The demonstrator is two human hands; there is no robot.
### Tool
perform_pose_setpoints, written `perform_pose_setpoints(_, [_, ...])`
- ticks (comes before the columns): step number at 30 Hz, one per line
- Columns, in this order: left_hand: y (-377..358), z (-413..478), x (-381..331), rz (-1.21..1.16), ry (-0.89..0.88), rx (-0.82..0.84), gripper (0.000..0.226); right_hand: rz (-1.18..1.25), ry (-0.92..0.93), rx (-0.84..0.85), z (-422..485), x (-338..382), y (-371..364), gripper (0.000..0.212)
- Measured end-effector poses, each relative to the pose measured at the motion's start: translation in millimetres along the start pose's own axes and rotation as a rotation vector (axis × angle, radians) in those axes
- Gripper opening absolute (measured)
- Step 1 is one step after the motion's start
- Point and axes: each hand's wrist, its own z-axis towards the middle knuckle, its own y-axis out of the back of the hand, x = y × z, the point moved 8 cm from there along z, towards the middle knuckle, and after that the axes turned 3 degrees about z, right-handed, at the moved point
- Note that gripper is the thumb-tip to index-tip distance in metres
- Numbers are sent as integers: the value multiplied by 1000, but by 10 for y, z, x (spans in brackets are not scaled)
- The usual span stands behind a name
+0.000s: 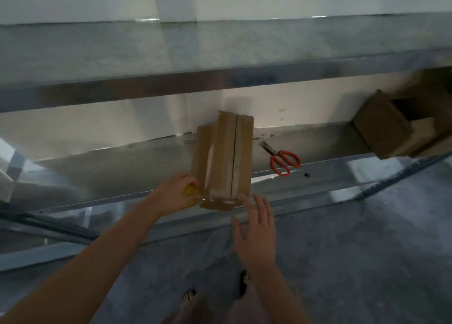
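Two bare forearms reach forward from the bottom of the view. The right hand (254, 228) hangs open with its fingers spread, just short of the near right corner of a cardboard box (223, 157). It holds nothing and looks ready to steady the box. The left hand (175, 192) is curled round a small yellow object (188, 191), too hidden to name, and presses it against the box's near left corner, where a flap folds outward. The box stands on end at the front edge of a metal shelf (110, 174), probably so that its taped seam faces the person and both hands can reach it. Shiny clear tape (209, 167) runs down its face beside a dark slit. Scissors (283, 161) with orange handles lie on the shelf to the right, apart from the box but within reach. Farther right sits a second box (384, 128) with an open flap. A higher metal shelf (171, 49) spans the view above, a pale wall (97, 125) stands behind, and the floor (354, 238) is grey concrete, where sandalled feet (188, 295) show.
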Motion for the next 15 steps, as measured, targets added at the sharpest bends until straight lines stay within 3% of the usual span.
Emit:
perform_pose_setpoints(7, [34, -50, -18, 10, -95, 0, 27, 221, -323, -59, 114, 284, -410, 57])
perform_pose_setpoints(11, [65, -17, 31, -14, -96, -1, 26, 278, -348, -149, 247, 343, -526, 68])
perform_pose_setpoints(15, [69, -14, 71, -18, -93, 10, 23, 249, -346, -169, 382, 314, -614, 67])
